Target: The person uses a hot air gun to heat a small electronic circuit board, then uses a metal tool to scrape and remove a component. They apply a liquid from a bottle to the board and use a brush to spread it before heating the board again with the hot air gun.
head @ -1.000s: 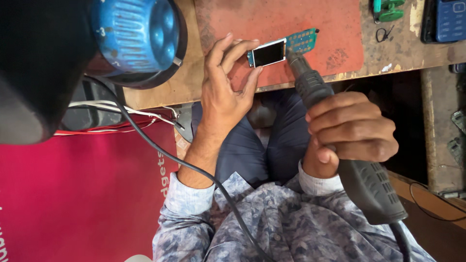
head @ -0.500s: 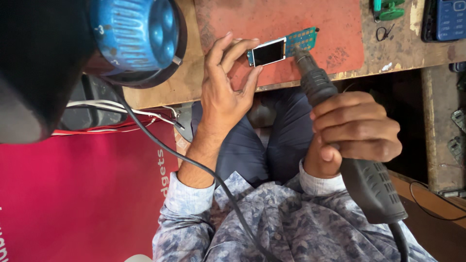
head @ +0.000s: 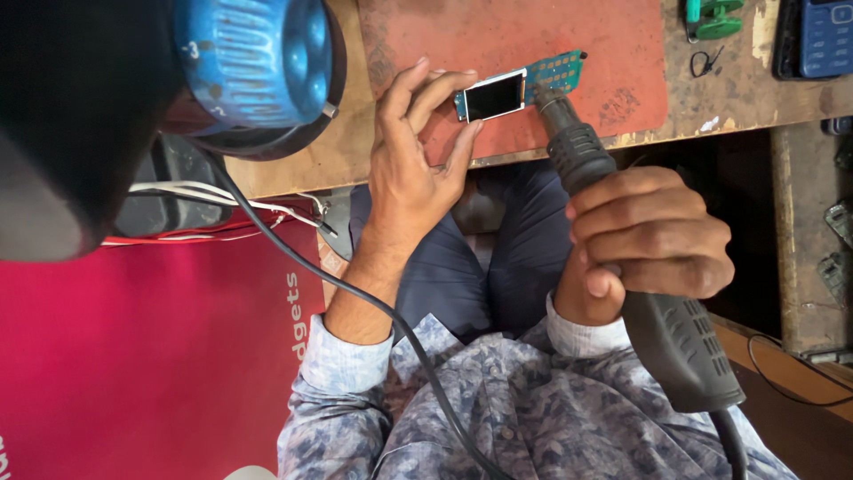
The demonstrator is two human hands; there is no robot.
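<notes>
One view only, the head camera looking down over the bench; a large blue ribbed knob (head: 258,58) on a dark housing fills the upper left and hides that corner of the wooden bench top (head: 737,89); a black cable (head: 355,298) runs from under it across the left forearm and down over the patterned shirt; white and red wires (head: 204,218) lie just beside a magenta cloth (head: 151,356) at lower left; a worn reddish mat (head: 498,36) covers the middle of the bench; green-handled tweezers (head: 711,18) and a dark blue keypad phone (head: 822,36) lie well apart at upper right.

Left hand (head: 413,169): thumb and fingertips pinch the edges of a small display (head: 493,96) joined to a green circuit board (head: 555,73); the assembly sits on the mat near the bench edge, board end pointing right, away from the pinch.

Right hand (head: 644,240): fist clenched round the black handle of a hot-air tool (head: 604,213); its metal nozzle (head: 549,96) points up at the board, just beside the display's right edge; whether the nozzle touches the board cannot be told.
</notes>
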